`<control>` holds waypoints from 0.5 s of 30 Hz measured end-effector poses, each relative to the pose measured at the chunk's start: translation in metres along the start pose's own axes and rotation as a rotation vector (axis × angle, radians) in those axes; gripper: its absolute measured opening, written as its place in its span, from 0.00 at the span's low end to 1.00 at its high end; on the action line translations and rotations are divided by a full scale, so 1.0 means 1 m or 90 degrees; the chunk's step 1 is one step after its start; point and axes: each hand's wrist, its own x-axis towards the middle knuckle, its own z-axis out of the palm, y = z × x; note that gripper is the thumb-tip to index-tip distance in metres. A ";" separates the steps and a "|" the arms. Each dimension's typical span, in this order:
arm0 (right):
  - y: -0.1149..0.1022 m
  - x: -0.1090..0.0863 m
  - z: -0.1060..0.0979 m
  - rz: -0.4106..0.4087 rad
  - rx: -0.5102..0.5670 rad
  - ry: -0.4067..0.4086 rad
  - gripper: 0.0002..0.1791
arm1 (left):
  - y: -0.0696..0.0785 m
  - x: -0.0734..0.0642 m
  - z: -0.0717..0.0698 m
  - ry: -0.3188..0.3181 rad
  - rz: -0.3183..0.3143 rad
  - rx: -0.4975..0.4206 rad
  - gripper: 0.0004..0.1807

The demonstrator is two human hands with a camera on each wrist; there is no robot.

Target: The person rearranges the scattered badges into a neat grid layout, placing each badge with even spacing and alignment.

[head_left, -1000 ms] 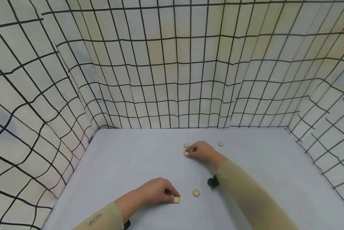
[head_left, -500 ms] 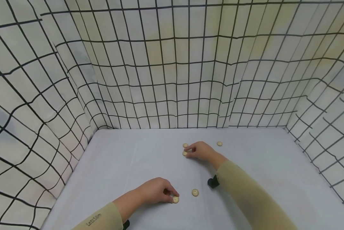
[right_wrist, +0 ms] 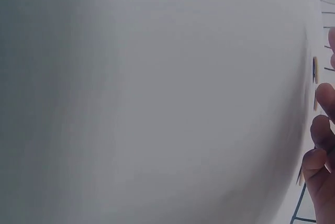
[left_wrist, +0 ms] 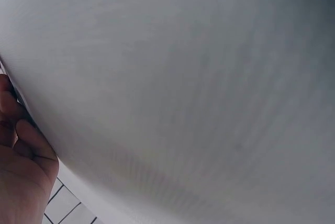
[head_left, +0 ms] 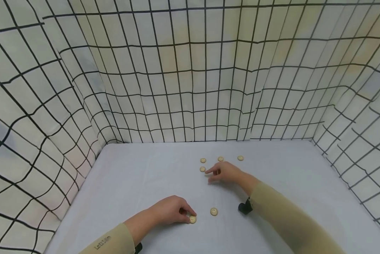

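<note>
In the head view my left hand (head_left: pixel 172 210) pinches a round cream button (head_left: pixel 193 219) between thumb and forefinger, low on the white table. To the right of it lies another button (head_left: pixel 213 211). Farther back, my right hand (head_left: pixel 226 173) hovers by the table with thumb and forefinger spread and nothing between them. Its forefinger tip is close beside a button (head_left: pixel 202 169); whether they touch I cannot tell. The left wrist view catches the curled left fingers (left_wrist: pixel 31 137) only at its edge, and no button shows there. The right fingers (right_wrist: pixel 319 130) are partly cut off in the right wrist view.
Behind the right hand, a left button (head_left: pixel 203 160), a middle button (head_left: pixel 220 158) and a right button (head_left: pixel 240 158) lie in a row. The white tabletop (head_left: pixel 139 169) ends at a pale wall (head_left: pixel 190 106) with a black grid.
My right hand has let go of the front button and drawn back to the right, its fingers now spread. A button behind it has come into sight. The left hand keeps its pinch.
</note>
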 end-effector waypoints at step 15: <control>0.000 -0.060 0.008 -0.161 -0.051 -0.087 0.18 | 0.004 0.000 0.000 0.005 -0.012 -0.003 0.10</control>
